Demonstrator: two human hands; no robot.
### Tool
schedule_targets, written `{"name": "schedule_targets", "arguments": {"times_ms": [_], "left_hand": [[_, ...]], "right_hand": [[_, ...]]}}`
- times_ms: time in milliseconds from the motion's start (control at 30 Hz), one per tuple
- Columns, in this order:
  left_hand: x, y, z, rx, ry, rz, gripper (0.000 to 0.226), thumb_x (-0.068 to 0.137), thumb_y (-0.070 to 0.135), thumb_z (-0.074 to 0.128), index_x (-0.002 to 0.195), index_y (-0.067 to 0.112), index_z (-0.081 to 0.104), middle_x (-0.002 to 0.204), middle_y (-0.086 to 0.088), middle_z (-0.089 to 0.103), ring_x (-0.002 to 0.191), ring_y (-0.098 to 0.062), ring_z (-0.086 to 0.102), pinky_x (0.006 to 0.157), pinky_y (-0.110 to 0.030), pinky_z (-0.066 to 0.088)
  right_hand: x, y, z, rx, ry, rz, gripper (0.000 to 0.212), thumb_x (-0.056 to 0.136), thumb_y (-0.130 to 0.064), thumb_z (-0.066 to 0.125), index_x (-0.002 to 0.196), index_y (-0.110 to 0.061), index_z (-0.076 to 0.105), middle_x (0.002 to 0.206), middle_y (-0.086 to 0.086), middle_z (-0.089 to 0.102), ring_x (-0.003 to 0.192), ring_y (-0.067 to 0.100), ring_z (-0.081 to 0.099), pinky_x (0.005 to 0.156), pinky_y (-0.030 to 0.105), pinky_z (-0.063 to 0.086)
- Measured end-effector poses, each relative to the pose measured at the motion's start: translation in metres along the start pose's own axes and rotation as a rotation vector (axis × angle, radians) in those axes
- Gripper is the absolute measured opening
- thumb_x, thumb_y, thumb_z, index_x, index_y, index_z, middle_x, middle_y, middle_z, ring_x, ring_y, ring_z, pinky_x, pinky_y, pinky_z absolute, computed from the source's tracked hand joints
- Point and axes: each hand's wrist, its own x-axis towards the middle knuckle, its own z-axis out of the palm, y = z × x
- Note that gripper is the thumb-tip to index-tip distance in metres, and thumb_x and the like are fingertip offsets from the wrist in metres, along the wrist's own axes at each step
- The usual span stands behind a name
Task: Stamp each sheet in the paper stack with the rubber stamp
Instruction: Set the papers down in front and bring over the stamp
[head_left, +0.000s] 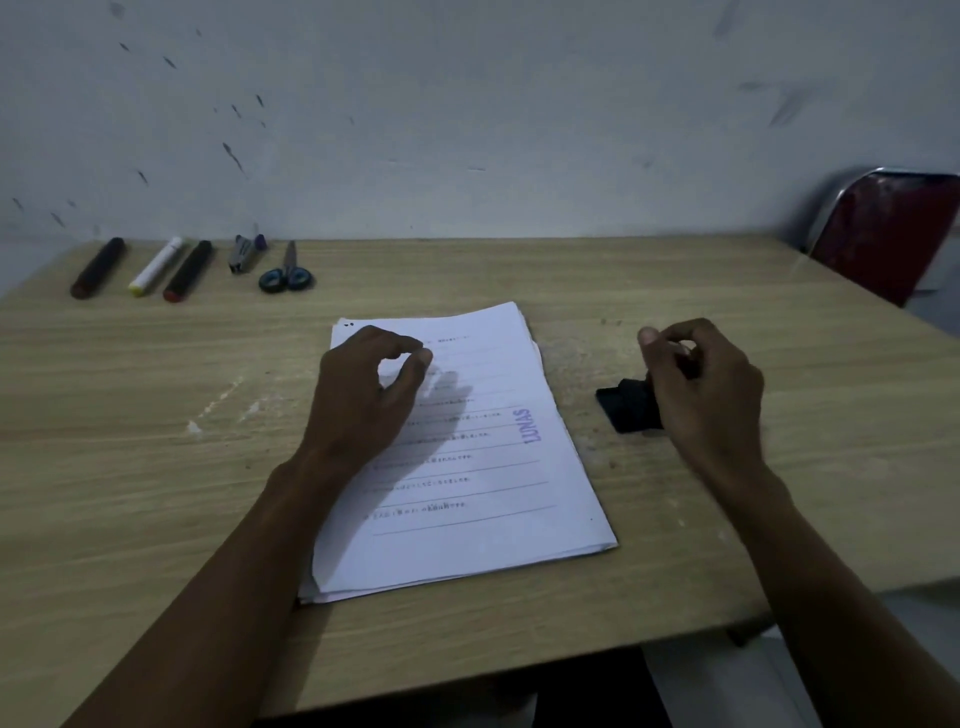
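Right hand (701, 395) is gripping the rubber stamp (631, 410), sitting just right of the paper stack (483, 493). Left hand (363, 395) is hovering loosely curled, empty, over the stack's upper left; top sheet already reading LUNAS.

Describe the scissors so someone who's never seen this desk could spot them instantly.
Start at the far edge of the wooden table where it meets the wall, on its left half, where a row of small items lies. The scissors are the rightmost item in that row, just right of a small stapler. Unlike the three markers further left, they have two round blue-black handle loops and short metal blades pointing toward the wall.
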Motion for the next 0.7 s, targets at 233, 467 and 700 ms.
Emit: {"name": "schedule_targets", "arguments": {"times_ms": [233, 467, 700], "left_hand": [[-0.001, 0.000, -0.002, -0.022, 0.006, -0.031, 0.016, 0.087, 0.027, 0.060, 0.087, 0.017, 0.072, 0.088, 0.006, 0.071, 0.087, -0.010, 0.064, 0.076, -0.024, 0.046], [0.000, -0.001, -0.002, -0.025, -0.001, -0.038, 0.016, 0.088, 0.028, 0.060, 0.087, 0.016, 0.071, 0.088, 0.005, 0.071, 0.087, -0.010, 0.063, 0.075, -0.021, 0.046], [0.000, -0.003, -0.003, -0.013, 0.003, -0.051, 0.010, 0.089, 0.021, 0.064, 0.086, 0.016, 0.072, 0.087, 0.006, 0.070, 0.084, -0.007, 0.062, 0.073, -0.009, 0.040]], "right_hand": [[-0.003, -0.005, 0.010, -0.065, -0.062, -0.105, 0.026, 0.092, -0.045, 0.061, 0.089, -0.019, 0.062, 0.074, -0.005, 0.065, 0.073, 0.017, 0.064, 0.059, 0.032, 0.047], [-0.003, -0.006, 0.015, -0.062, -0.074, -0.106, 0.027, 0.091, -0.046, 0.061, 0.090, -0.020, 0.063, 0.076, -0.005, 0.067, 0.074, 0.015, 0.065, 0.060, 0.028, 0.043], [-0.003, -0.005, 0.013, -0.161, -0.051, -0.145, 0.029, 0.092, -0.048, 0.058, 0.089, -0.020, 0.062, 0.073, -0.002, 0.066, 0.071, 0.019, 0.064, 0.058, 0.029, 0.042]]}}
